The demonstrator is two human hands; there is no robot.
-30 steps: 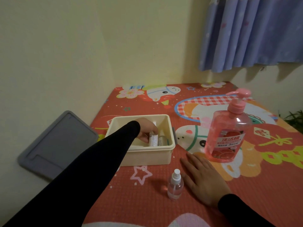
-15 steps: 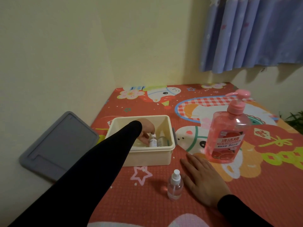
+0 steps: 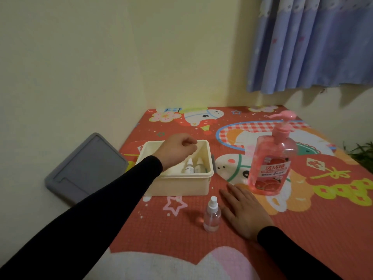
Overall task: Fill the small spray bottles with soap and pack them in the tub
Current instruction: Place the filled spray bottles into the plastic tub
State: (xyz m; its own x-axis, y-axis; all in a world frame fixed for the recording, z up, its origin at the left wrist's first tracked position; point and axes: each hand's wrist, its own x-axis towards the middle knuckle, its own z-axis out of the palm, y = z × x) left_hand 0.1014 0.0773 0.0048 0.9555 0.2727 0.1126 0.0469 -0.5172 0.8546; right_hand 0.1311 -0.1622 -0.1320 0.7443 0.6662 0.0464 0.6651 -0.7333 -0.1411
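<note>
two bottles (image 3: 194, 167) stand against the tub's (image 3: 179, 184) right wall; left hand (image 3: 177, 149) fingers curled empty above.

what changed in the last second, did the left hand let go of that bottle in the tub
Yes. The left hand let go of the small bottle it held inside the tub and rose above the rim, fingers curled and empty. That bottle now stands beside the other one. The right hand stayed flat on the mat, with the spray bottle and soap dispenser unmoved.
</note>
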